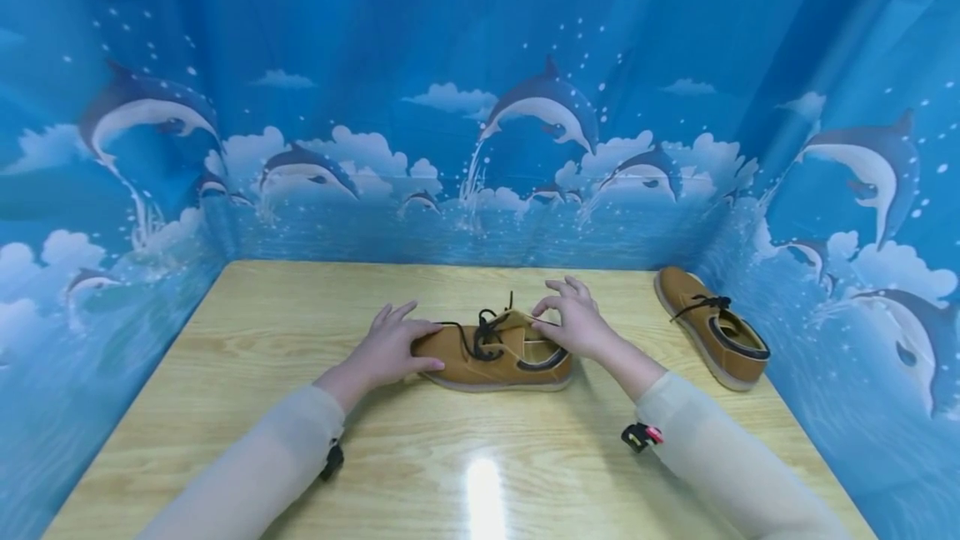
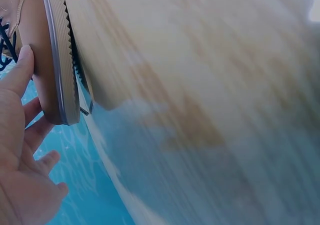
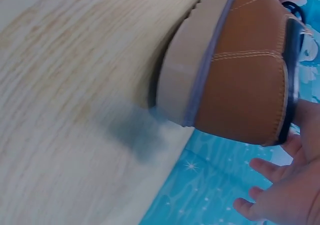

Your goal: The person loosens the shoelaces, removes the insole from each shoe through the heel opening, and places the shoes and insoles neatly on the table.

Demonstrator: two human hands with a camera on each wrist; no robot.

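Observation:
A brown lace-up shoe (image 1: 465, 363) with a pale sole and dark padded collar lies on the table in the head view, its toe pointing left. My left hand (image 1: 392, 347) grips the toe, thumb on the near side and fingers on the far side. At the opening, my right hand (image 1: 577, 322) pinches the shoe's upper edge between thumb and index finger, the other fingers raised. Dark laces (image 1: 486, 338) lie loosely looped over the front of the shoe. The left wrist view shows the toe (image 2: 46, 80) against that hand; the heel (image 3: 245, 95) fills much of the right wrist view.
A matching brown shoe (image 1: 684, 294), its lace tied, sits at the table's right edge. The wooden table (image 1: 247, 340) reaches back to a blue curtain (image 1: 420, 40) printed with dolphins, which also hangs along both sides.

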